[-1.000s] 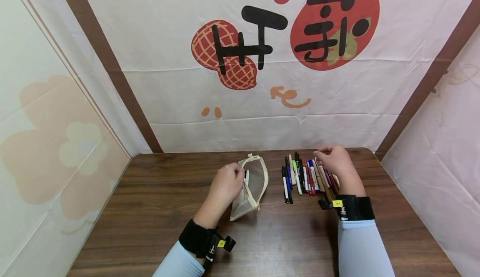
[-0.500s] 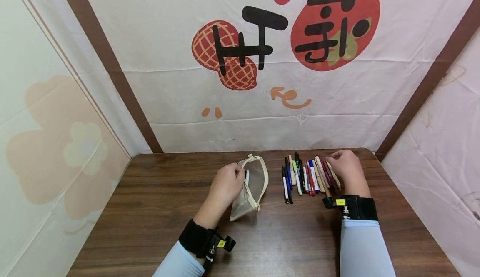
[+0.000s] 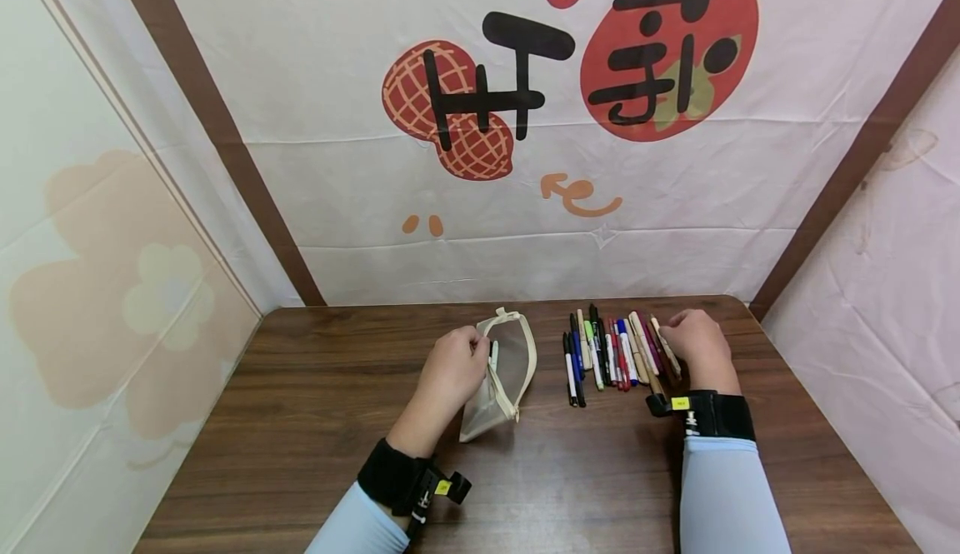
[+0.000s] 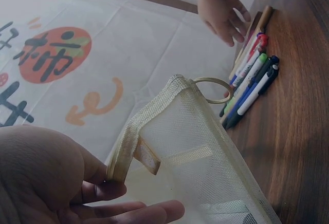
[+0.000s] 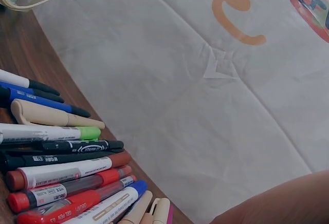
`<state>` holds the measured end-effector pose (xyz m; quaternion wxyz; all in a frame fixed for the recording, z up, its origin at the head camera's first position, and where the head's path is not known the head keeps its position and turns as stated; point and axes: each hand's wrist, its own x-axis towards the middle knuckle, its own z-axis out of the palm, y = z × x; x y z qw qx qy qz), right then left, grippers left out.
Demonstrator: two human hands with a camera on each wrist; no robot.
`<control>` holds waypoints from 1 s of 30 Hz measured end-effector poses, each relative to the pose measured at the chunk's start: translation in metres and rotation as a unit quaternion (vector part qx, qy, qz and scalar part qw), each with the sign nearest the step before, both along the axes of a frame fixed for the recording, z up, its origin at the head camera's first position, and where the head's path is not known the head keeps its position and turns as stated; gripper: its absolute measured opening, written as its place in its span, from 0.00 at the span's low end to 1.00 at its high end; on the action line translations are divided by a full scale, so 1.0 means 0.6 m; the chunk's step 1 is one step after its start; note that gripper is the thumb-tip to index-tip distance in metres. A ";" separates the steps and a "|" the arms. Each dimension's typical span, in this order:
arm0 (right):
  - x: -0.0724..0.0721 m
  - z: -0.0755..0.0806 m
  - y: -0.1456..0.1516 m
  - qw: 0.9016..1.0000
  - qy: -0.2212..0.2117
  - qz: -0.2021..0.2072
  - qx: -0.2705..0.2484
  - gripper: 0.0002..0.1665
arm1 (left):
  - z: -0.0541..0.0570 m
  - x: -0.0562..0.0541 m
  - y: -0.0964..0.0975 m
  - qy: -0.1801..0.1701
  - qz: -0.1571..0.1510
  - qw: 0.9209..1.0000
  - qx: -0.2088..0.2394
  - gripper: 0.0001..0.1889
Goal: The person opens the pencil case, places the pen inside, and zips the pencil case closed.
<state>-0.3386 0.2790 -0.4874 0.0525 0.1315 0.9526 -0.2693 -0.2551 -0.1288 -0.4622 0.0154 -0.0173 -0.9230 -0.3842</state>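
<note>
Legibly, the right wrist view offers just a red gel pen [image 5: 77, 203] at 7 o'clock, marked GEL PEN 0.5. Above it, a black marker [image 5: 82, 147] bears a white oval logo too small to make out, and print on the white barrels blurs. On the backdrop [image 3: 360, 196] at 12 o'clock are large black Chinese characters; in the left wrist view, the character on the red fruit reads 柿. Yellow tags [image 3: 679, 403] on the 2 black wrist straps [image 3: 393, 477] are too small to read.

Reaching in from 7 o'clock, the left hand [image 3: 453, 362] shows its back and pinches the rim of a pale mesh pouch [image 3: 487, 411] between thumb and forefinger, other fingers extended. The pouch sits tilted on the wooden table [image 3: 300, 437], mouth open, a pale item [image 3: 494, 356] inside it, too hidden to name.

At 3 o'clock from the pouch lies a row of pens [image 3: 627, 356], side by side, lengths running roughly 12 to 6 o'clock. Extended from 6 o'clock, the right hand [image 3: 697, 341] is at the row's 3 o'clock end, back upward, fingers loose and slightly spread; whether a fingertip touches the end pen, I cannot tell.
</note>
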 end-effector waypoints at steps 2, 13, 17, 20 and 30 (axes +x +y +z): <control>0.001 -0.001 0.000 1.000 -0.002 0.000 0.004 0.27 | 0.000 0.000 0.000 0.000 0.000 1.000 -0.001 0.15; 0.002 -0.005 0.001 1.000 -0.013 0.002 0.015 0.26 | -0.001 0.001 0.000 0.006 0.000 1.000 -0.005 0.15; 0.001 -0.006 0.000 1.000 -0.016 0.003 0.013 0.26 | -0.001 0.002 0.000 0.007 -0.001 1.000 -0.007 0.15; 0.000 -0.006 -0.001 1.000 -0.024 0.002 0.010 0.26 | -0.001 0.002 0.000 0.006 -0.001 1.000 -0.005 0.15; -0.006 -0.012 0.000 0.999 -0.039 0.004 0.013 0.25 | -0.002 0.000 0.002 0.010 0.001 1.000 -0.008 0.15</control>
